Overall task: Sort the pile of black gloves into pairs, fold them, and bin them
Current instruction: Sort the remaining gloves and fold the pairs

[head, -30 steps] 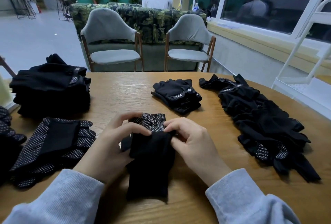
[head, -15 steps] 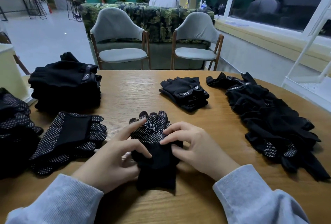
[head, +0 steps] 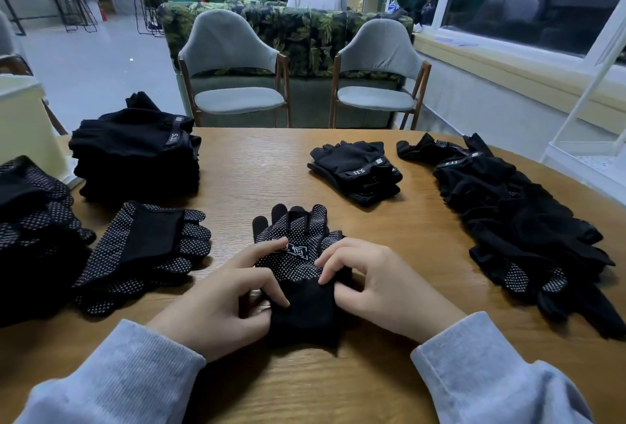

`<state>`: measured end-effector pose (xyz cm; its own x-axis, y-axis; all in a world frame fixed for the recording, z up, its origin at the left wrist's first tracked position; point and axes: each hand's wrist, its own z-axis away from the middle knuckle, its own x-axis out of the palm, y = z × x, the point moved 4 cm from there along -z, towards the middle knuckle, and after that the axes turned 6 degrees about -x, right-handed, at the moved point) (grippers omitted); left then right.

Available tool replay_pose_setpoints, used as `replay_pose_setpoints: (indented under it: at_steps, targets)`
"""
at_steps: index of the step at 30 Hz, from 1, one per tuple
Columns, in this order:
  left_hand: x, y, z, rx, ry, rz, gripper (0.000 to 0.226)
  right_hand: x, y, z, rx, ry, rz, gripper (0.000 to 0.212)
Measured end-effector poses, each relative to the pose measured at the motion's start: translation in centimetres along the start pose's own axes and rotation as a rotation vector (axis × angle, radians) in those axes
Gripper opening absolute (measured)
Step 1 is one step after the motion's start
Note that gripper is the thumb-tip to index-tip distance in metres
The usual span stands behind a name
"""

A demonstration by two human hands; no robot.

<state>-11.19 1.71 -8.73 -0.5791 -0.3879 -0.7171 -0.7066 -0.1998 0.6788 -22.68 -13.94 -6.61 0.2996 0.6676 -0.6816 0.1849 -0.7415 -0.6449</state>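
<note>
Dotted glove pair [head: 294,247] lies mid-desk [head: 257,169], palm up. Left hand [head: 223,301] and right hand [head: 379,284] pinch its cuff with curled fingertips, probably to fold; the grip underneath is hidden. Unsorted pile [head: 521,220] waits right.

Both forearms reach in from below in grey sleeves. The left hand [head: 223,301] and right hand [head: 376,283] sit close together, fingers curled downward, thumbs tucked inward.

"5.11" on cuff band of folded glove stack [head: 135,152] and smaller folded pile [head: 355,171].
</note>
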Motion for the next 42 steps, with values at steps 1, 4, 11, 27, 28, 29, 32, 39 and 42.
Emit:
replay_pose_setpoints:
  at_steps: [1, 4, 11, 27, 28, 29, 32, 39, 42]
  targets:
    - [0.0, 0.0, 0.0, -0.005, -0.006, 0.003, 0.022, 0.0, 0.0, 0.0, 0.002, -0.006, -0.001, 0.016]
    - [-0.1, 0.2, 0.1, -0.024, -0.046, 0.001, 0.024, 0.3, -0.1, 0.0, 0.014, -0.062, 0.017, 0.015]
    - [-0.1, 0.4, 0.0, -0.078, -0.077, -0.017, 0.029, 0.9, -0.1, 0.0, 0.071, -0.159, 0.104, 0.023]
    - [-1.1, -0.8, -2.4, -0.079, 0.288, 0.171, 0.029, -1.7, 1.1, -3.8, 0.260, 0.134, 0.219, 0.026]
    - [-1.2, -1.1, -3.0, -0.078, 0.333, 0.178, 0.026, -1.6, 1.2, -4.7, 0.277, 0.112, 0.214, 0.027]
    - [-1.3, -1.2, -3.5, -0.070, 0.364, 0.180, 0.024, -1.4, 1.4, -5.5, 0.293, 0.103, 0.219, 0.027]
    - [-1.3, -0.6, -5.0, 0.013, 0.387, 0.118, 0.018, -0.8, 2.1, -7.3, 0.363, 0.160, 0.249, 0.026]
    - [-1.0, 0.0, -6.7, 0.148, 0.317, 0.110, 0.018, -0.4, 4.1, -6.5, 0.369, 0.292, 0.212, 0.019]
    - [-0.8, 0.0, -7.0, 0.166, 0.297, 0.133, 0.017, 0.1, 4.1, -6.6, 0.308, 0.291, 0.152, 0.022]
